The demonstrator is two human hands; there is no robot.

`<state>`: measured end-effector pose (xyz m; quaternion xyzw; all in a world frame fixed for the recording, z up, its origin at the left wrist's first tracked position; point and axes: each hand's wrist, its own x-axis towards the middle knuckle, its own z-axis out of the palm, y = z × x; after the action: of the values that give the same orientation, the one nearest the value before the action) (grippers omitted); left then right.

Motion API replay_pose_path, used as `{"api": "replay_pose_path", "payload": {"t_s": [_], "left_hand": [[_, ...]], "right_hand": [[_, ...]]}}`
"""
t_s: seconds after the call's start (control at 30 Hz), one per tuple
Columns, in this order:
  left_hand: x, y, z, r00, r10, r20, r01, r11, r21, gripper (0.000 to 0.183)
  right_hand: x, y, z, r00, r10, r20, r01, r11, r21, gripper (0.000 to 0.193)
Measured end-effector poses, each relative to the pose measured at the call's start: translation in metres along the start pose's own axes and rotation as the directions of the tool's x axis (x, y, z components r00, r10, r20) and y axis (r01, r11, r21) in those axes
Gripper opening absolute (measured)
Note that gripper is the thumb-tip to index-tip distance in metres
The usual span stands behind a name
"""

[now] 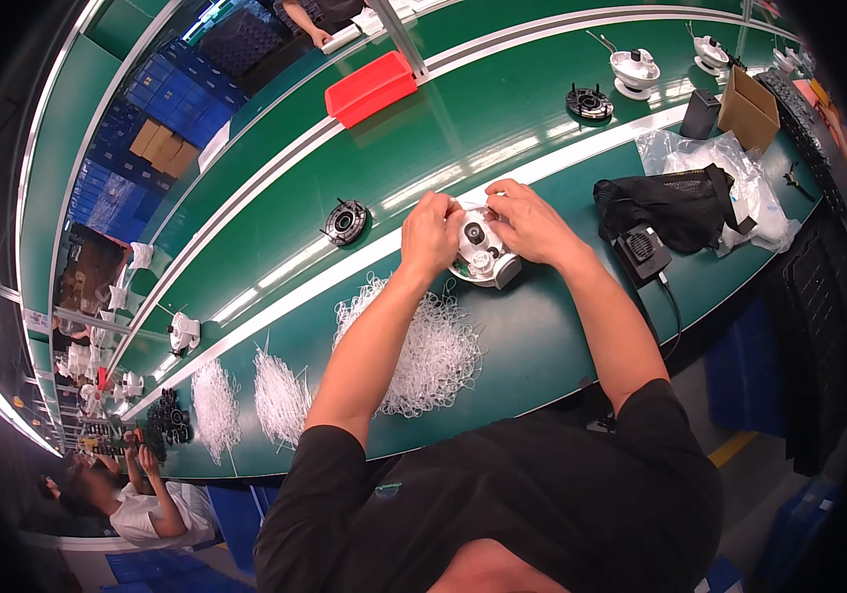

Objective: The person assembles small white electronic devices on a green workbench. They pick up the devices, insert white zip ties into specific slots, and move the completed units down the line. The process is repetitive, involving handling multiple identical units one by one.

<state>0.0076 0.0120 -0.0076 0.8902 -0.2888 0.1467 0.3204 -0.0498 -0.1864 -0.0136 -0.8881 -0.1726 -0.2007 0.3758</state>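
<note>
Beyond the black shirt (512,474) at six o'clock, we find left hand (432,233) and right hand (534,223) at twelve, fingers curled, exact grip unclear, against a white device (484,262), black centrepiece (475,233) fitted, remainder judged unfinished.

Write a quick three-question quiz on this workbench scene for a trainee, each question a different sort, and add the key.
1. Count: how many heaps of white strands lie on the green worktable?

2. True or false: the left hand and right hand are at opposite sides of the white rounded device.

3. Multiple choice: what colour is the plastic tray at the far side?
a) blue
b) red
c) white

Key: 1. Three, one partly hidden by a forearm. 2. True. 3. b.
</note>
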Motion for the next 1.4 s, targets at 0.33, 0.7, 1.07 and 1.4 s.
{"api": "replay_pose_path", "payload": {"t_s": [0.33,0.7,1.07,1.4], "left_hand": [[-0.002,-0.025,-0.034,0.599,-0.285,0.748,0.691,0.657,-0.303,0.028],[0.074,-0.058,0.010,0.613,-0.673,0.413,0.647,0.129,-0.752,0.025],[0.036,-0.038,-0.013,0.742,-0.458,0.489,0.632,0.721,-0.283,0.026],[-0.047,0.003,-0.031,0.749,-0.381,0.542,0.294,0.924,0.243,0.017]], "right_hand": [[-0.003,0.051,0.022,0.779,0.588,-0.217,-0.309,0.662,0.683,0.037],[-0.007,0.056,0.040,0.849,0.494,-0.188,-0.371,0.810,0.455,0.027],[-0.010,0.058,0.039,0.861,0.490,-0.133,-0.391,0.807,0.442,0.022],[-0.006,0.050,0.039,0.895,0.442,-0.050,-0.412,0.866,0.283,0.019]]}}
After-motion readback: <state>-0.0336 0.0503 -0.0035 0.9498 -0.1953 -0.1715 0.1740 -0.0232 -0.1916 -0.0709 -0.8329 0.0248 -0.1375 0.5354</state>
